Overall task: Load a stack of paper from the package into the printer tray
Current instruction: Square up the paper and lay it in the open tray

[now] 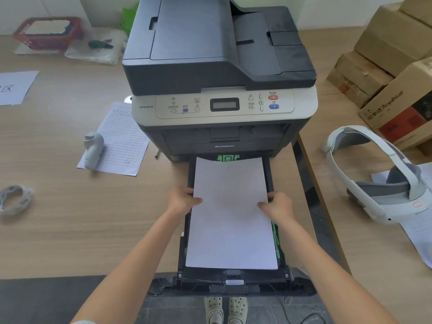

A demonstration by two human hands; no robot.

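Printer [219,66] square on the wooden desk [70,218], front toward the person, for a straight reach. Tray [190,174] pulled fully out over the desk edge, open for loading. Paper stack [230,213] lying inside the tray between the side walls, far edge just short of the green guide [228,158], probably for squaring before sliding home. Left hand [181,199] and right hand [278,205] clasping the stack's opposite long edges, thumbs on top, fingers tucked beneath, apparently to keep sheets aligned. Package not in view.

White paper stack [230,213] in open tray [190,174]
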